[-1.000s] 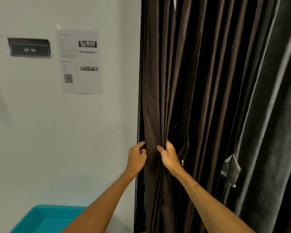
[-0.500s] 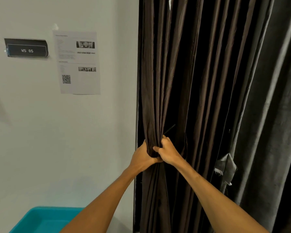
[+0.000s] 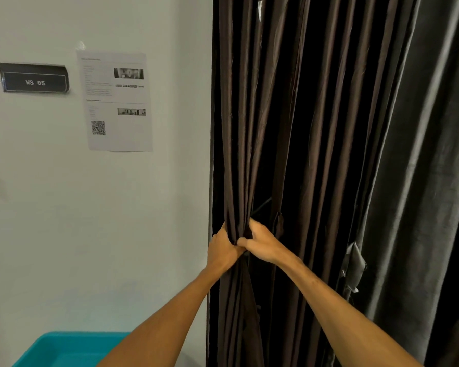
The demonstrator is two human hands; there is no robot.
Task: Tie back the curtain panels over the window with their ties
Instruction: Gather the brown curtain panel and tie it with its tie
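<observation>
left hand (image 3: 223, 247) and right hand (image 3: 263, 243) side by side, both curled tight round bunched folds of brown curtain panel (image 3: 316, 128) at window's left edge. to do well: draw looser pleats from right into same bundle, hold with one fist, free other for tie. grey loop (image 3: 354, 268), likely tie, hangs right. wall plate (image 3: 35, 82) reads "ws 05"; notice sheet (image 3: 115, 102) print unreadable.

the dark brown curtain panel (image 3: 289, 128) is thin cloth with a slight satin sheen, finely creased. the grey curtain (image 3: 421, 154) beside it looks thicker, velvety — matt. white paper sheet (image 3: 117, 102) on a smooth matt wall (image 3: 64, 207); glossy teal plastic tub (image 3: 64, 348).
</observation>
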